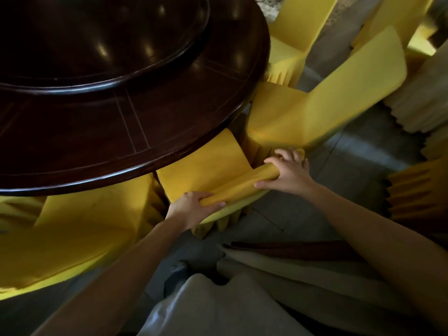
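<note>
A chair in a yellow fabric cover [206, 166] stands tucked under the rim of a dark round wooden table [135, 132]. Both my hands hold the top edge of its backrest, which points toward me. My left hand [194, 207] grips the near left end of that edge, fingers curled over the bunched yellow cloth. My right hand [288, 170] grips the far right end, thumb below and fingers over the top. The chair's pleated skirt [218, 224] hangs below the backrest.
More yellow-covered chairs ring the table: one at the left [72, 234], one at the right [327, 107], another behind it [288, 52]. Beige covered furniture [417, 93] stands at the far right. Pale and dark cloth [291, 275] lies near me on the grey tiled floor [303, 209].
</note>
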`<state>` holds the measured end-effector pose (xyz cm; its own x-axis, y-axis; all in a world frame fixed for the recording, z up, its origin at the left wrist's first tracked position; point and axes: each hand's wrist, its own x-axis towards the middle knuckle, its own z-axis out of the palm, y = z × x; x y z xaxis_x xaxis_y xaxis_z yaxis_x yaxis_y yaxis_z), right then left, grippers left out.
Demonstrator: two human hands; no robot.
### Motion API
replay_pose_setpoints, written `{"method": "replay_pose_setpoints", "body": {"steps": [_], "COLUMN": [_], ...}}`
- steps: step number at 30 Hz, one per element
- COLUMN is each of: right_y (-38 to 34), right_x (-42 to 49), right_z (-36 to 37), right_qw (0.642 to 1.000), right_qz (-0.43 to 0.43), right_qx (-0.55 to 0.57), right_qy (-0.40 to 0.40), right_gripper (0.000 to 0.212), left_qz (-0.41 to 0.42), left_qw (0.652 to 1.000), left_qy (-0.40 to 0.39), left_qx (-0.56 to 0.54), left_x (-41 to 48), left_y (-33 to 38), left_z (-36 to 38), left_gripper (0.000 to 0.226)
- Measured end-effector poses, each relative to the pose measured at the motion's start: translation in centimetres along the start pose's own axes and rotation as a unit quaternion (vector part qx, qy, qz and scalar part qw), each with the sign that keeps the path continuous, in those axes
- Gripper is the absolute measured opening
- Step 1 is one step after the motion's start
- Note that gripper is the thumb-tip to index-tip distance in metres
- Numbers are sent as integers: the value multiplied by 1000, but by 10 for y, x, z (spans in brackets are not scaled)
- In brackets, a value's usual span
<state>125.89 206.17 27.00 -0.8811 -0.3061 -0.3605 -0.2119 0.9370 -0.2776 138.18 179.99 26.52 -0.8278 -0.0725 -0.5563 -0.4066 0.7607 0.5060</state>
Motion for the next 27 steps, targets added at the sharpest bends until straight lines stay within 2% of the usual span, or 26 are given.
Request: {"method": "replay_pose_setpoints", "body": {"steps": [4,14,19,23,25,27], "right_y": [-3,1,10,16,20,32], "right_x": [6,15,10,11,13,16], "right_z": [3,-1,3,7,4,-3], "right_qw": [999,999,996,992,992,991], "right_qz": [-32,-43,-73,-86,-92,-107], "right_qx": [14,24,16,7,8,21], "right_qy": [34,23,55,91,81,79], "right_gripper": [88,93,86,87,93,92], "left_qz": [-21,-42,-47,-36,-17,-6], "left_qw": [999,998,997,994,993,994], "left_qy": [31,19,-34,-90,-111,-82], "left_qx": [-15,-34,-53,-51,-46,-72], "left_x": [0,8,11,24,36,53], "left_y": [-1,6,8,18,39,72], "left_z": [-3,-3,-4,-6,-9,-7], "left_gripper": [89,81,111,118,112,89]}}
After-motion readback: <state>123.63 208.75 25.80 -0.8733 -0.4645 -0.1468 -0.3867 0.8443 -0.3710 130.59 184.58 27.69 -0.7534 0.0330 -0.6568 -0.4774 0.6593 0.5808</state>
